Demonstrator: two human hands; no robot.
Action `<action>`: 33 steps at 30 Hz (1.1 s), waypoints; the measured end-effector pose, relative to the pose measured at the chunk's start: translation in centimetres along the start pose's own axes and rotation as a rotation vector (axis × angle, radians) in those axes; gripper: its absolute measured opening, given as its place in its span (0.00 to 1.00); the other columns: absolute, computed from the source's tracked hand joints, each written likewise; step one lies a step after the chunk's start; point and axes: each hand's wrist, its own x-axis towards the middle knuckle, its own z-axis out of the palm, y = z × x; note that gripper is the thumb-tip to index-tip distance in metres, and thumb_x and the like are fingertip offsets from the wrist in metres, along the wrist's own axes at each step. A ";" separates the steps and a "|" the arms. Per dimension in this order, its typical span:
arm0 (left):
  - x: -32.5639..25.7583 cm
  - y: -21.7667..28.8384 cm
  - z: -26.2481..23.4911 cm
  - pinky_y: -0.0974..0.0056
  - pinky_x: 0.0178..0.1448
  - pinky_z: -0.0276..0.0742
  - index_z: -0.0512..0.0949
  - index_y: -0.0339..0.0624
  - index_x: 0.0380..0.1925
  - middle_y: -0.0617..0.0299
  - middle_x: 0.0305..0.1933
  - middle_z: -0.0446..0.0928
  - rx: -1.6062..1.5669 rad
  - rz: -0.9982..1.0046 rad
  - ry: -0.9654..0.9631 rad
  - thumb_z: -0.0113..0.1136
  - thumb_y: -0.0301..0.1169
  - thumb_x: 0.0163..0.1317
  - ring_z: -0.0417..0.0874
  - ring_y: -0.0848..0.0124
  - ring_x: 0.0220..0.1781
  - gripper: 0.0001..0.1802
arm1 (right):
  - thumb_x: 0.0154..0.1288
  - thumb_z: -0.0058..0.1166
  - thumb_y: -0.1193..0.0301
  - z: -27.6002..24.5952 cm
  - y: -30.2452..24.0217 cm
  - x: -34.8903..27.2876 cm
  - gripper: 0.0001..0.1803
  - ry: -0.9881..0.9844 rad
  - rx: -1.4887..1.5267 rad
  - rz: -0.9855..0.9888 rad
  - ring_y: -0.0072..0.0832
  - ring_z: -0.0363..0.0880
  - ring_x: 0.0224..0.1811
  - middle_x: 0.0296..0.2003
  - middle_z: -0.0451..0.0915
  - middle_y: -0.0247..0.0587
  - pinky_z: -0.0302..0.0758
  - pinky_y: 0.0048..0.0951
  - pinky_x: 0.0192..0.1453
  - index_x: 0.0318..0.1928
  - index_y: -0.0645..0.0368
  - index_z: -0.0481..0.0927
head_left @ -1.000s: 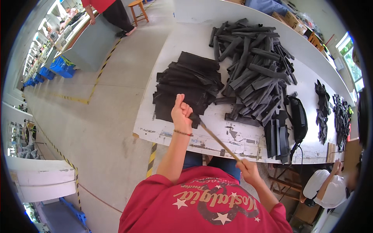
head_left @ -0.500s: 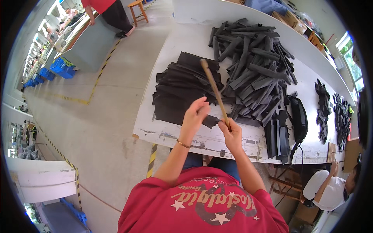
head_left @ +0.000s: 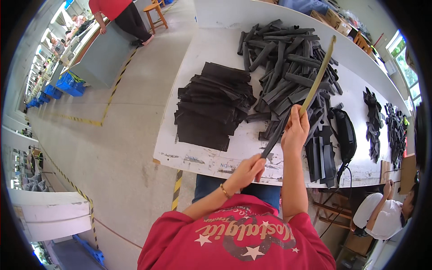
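Note:
A long thin wooden stick (head_left: 318,76) slants up and to the right, its lower part gripped by my right hand (head_left: 295,130). Closer to the table's front edge, my left hand (head_left: 250,172) is closed on the lower end of a black fabric piece (head_left: 275,140). That narrow piece runs up from my left hand to my right; whether the stick lies inside it is hidden. Left of my hands lies a stack of flat black fabric pieces (head_left: 211,108). Beyond them is a heap of black rolled fabric tubes (head_left: 281,63).
All this lies on a white worktable (head_left: 186,155). On its right are several flat dark strips (head_left: 320,157), a black bag (head_left: 345,137) and more black pieces (head_left: 372,126). A person in white (head_left: 380,213) sits at the right; another in red (head_left: 108,6) stands far left.
My right hand and the stick have swung right and away, over the tube heap. My left hand has dropped toward the table edge, now holding a fabric piece's end. That piece has left the flat stack.

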 end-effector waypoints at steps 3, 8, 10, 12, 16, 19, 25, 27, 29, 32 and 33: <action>-1.6 -0.1 -0.2 0.67 0.24 0.66 0.68 0.38 0.24 0.62 0.15 0.69 -0.015 -0.093 -0.029 0.44 0.36 0.69 0.72 0.75 0.18 0.16 | 0.68 0.50 0.70 0.3 -0.2 0.2 0.06 -0.127 -0.045 0.023 0.10 0.55 0.17 0.20 0.65 0.22 0.52 0.16 0.20 0.39 0.59 0.76; -4.1 -3.1 -1.6 0.63 0.29 0.69 0.71 0.36 0.19 0.58 0.18 0.71 0.688 0.100 -0.393 0.48 0.30 0.62 0.72 0.73 0.22 0.14 | 0.70 0.49 0.68 -1.8 -0.2 2.5 0.07 0.145 0.101 0.139 0.11 0.54 0.16 0.19 0.63 0.22 0.51 0.17 0.19 0.35 0.57 0.75; -4.2 -1.2 -2.1 0.63 0.34 0.71 0.72 0.36 0.23 0.57 0.22 0.72 0.350 -0.201 -0.190 0.49 0.30 0.62 0.72 0.71 0.26 0.11 | 0.70 0.48 0.66 -1.9 -1.1 2.5 0.10 -0.088 0.025 0.137 0.11 0.53 0.16 0.18 0.61 0.22 0.50 0.18 0.18 0.30 0.56 0.71; -2.0 1.3 -2.9 0.64 0.45 0.71 0.75 0.37 0.38 0.55 0.36 0.75 0.369 0.187 0.273 0.55 0.30 0.61 0.75 0.69 0.38 0.09 | 0.70 0.47 0.66 -1.3 -1.8 1.0 0.12 -0.120 -0.009 0.169 0.11 0.52 0.15 0.17 0.59 0.22 0.49 0.18 0.18 0.28 0.54 0.68; 4.8 5.2 -1.6 0.65 0.41 0.72 0.69 0.36 0.45 0.57 0.30 0.74 0.510 0.765 0.538 0.60 0.30 0.58 0.75 0.68 0.34 0.17 | 0.69 0.49 0.65 0.3 -1.5 -0.7 0.11 -0.166 -0.054 0.242 0.12 0.52 0.15 0.16 0.58 0.20 0.48 0.18 0.18 0.29 0.52 0.71; 4.9 0.7 -0.2 0.69 0.29 0.71 0.70 0.37 0.42 0.62 0.24 0.73 0.110 0.094 0.003 0.52 0.33 0.66 0.73 0.75 0.24 0.11 | 0.69 0.51 0.64 1.3 -2.2 -1.0 0.10 -0.091 -0.014 0.196 0.09 0.52 0.14 0.16 0.58 0.18 0.47 0.16 0.16 0.29 0.50 0.71; -1.2 -4.8 1.2 0.71 0.30 0.70 0.72 0.39 0.39 0.67 0.21 0.71 0.188 -0.077 -0.165 0.44 0.33 0.70 0.72 0.78 0.22 0.10 | 0.70 0.49 0.64 -1.4 -4.8 3.0 0.11 -0.039 -0.012 0.049 0.10 0.53 0.16 0.17 0.58 0.19 0.49 0.16 0.18 0.31 0.53 0.72; 0.7 -3.0 -0.2 0.73 0.38 0.70 0.72 0.38 0.41 0.65 0.28 0.72 0.048 0.181 0.304 0.48 0.29 0.68 0.73 0.79 0.31 0.07 | 0.70 0.48 0.65 -1.4 -4.5 1.6 0.12 -0.184 -0.134 0.138 0.10 0.51 0.14 0.15 0.57 0.19 0.46 0.17 0.17 0.28 0.53 0.70; 3.8 3.1 -1.4 0.75 0.39 0.71 0.72 0.38 0.44 0.68 0.36 0.74 -0.150 0.409 0.393 0.56 0.25 0.63 0.73 0.80 0.35 0.10 | 0.70 0.48 0.65 -1.5 -3.4 0.2 0.11 -0.244 -0.212 0.148 0.10 0.51 0.15 0.16 0.58 0.19 0.46 0.17 0.17 0.29 0.54 0.71; 6.5 5.9 -2.4 0.77 0.39 0.69 0.73 0.36 0.41 0.70 0.34 0.74 -0.123 0.416 0.215 0.57 0.25 0.62 0.71 0.83 0.35 0.08 | 0.71 0.47 0.64 -1.1 -1.9 -1.5 0.11 -0.384 -0.288 0.192 0.08 0.54 0.17 0.18 0.61 0.19 0.50 0.16 0.19 0.33 0.58 0.73; 6.6 6.0 -2.7 0.77 0.39 0.69 0.73 0.36 0.41 0.70 0.34 0.74 -0.120 0.415 0.213 0.57 0.25 0.62 0.71 0.83 0.35 0.08 | 0.70 0.49 0.66 -1.0 -1.8 -1.8 0.09 -0.395 -0.245 0.244 0.08 0.56 0.19 0.19 0.61 0.19 0.53 0.15 0.22 0.35 0.59 0.74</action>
